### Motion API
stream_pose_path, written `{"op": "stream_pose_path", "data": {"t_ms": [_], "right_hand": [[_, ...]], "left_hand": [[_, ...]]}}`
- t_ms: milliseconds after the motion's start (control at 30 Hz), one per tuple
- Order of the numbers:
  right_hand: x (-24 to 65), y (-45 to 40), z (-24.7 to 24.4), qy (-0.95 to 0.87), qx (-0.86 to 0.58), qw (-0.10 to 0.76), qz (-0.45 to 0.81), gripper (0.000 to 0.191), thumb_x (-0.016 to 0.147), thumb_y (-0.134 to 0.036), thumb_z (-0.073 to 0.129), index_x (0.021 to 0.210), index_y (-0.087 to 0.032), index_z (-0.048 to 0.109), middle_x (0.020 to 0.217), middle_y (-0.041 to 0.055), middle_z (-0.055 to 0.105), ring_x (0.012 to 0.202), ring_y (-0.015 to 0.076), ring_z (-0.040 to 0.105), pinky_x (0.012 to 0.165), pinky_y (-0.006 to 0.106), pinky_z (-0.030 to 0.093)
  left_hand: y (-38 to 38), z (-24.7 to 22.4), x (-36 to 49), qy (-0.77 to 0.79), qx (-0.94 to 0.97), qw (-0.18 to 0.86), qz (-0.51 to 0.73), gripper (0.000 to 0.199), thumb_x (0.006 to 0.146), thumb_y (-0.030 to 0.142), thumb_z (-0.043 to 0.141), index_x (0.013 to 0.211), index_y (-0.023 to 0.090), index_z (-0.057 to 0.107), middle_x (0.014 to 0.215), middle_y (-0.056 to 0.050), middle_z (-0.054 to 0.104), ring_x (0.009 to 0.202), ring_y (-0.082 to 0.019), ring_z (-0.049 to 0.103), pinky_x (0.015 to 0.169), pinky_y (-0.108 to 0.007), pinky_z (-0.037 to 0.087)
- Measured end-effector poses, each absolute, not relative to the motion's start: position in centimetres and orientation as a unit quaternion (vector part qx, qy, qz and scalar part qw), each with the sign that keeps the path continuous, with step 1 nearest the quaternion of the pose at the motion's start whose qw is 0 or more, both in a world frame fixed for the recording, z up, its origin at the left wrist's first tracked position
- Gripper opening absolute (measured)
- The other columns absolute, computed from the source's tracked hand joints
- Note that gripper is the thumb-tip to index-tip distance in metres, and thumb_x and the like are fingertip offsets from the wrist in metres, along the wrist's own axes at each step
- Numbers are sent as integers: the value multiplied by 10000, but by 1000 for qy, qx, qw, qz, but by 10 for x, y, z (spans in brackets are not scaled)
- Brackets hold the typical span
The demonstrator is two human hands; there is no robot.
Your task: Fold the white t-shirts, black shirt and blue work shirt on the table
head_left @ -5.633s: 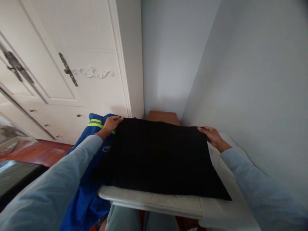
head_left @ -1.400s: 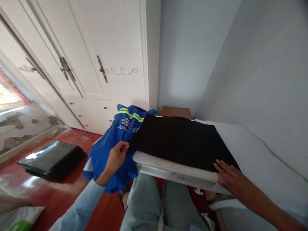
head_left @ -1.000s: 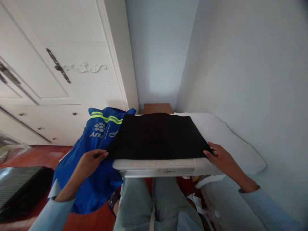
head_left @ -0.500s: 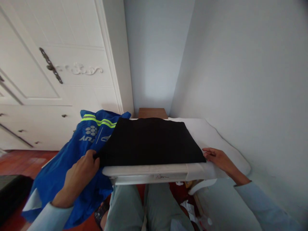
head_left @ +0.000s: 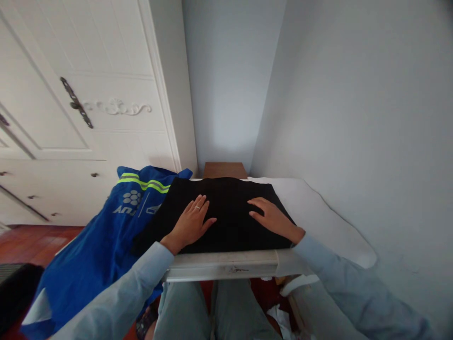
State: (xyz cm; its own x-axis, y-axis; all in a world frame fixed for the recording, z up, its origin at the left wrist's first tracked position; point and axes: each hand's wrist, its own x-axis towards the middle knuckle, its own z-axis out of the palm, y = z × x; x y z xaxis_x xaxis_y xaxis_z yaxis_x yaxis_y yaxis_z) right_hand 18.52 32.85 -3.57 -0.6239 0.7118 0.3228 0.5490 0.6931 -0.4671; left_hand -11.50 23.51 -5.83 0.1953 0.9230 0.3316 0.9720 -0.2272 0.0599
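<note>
A black cloth (head_left: 226, 231) lies spread over a narrow white table (head_left: 226, 271), its front edge along the table's near side. My left hand (head_left: 193, 219) rests palm down on the left half of the cloth, fingers stretched out, a ring on one finger. On the right half, my right hand (head_left: 271, 216) is over the cloth with its fingers apart and slightly bent, holding nothing. A blue garment (head_left: 106, 245) with yellow-green stripes hangs at the left, partly beneath the cloth's left edge.
White padding (head_left: 318, 215) extends to the right beside the grey wall. A white cabinet (head_left: 134, 132) stands at the back left. Behind the table is a brown wooden block (head_left: 225, 170). A dark object (head_left: 17, 288) sits on the floor at the left.
Both hands have moved inward from the cloth's front corners to its middle. My left hand has let go of the left corner and opened.
</note>
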Motion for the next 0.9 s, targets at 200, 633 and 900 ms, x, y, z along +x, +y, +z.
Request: {"op": "stream_pose_path", "data": {"t_ms": [200,633,900], "right_hand": [[85,365,-41,-937,-308,105,126,605,962,-409,529,1466,-77,485,1541,167,407,1453,263,374,1235,397,293],[18,418,-86,-931,-354,46,69,708,1019,-596,244,1574,-162,323,1629,150,227,1534,301,184,1242,530,155],[18,415,-84,-932,-355,37,57,716,1021,-597,225,1579,-156,308,1632,151,222,1532,301,187,1243,523,156]], "left_hand": [[250,-94,-116,-694,-707,55,-129,746,985,604,373,1410,8,520,1502,-272,431,1467,-372,328,1188,-545,299],[243,-102,-108,-759,-628,88,-149,792,975,668,290,1445,72,517,1548,-232,390,1466,-397,323,1188,-542,286],[242,-97,-106,-762,-628,78,-136,801,979,663,277,1460,63,502,1534,-224,415,1467,-399,316,1200,-536,269]]}}
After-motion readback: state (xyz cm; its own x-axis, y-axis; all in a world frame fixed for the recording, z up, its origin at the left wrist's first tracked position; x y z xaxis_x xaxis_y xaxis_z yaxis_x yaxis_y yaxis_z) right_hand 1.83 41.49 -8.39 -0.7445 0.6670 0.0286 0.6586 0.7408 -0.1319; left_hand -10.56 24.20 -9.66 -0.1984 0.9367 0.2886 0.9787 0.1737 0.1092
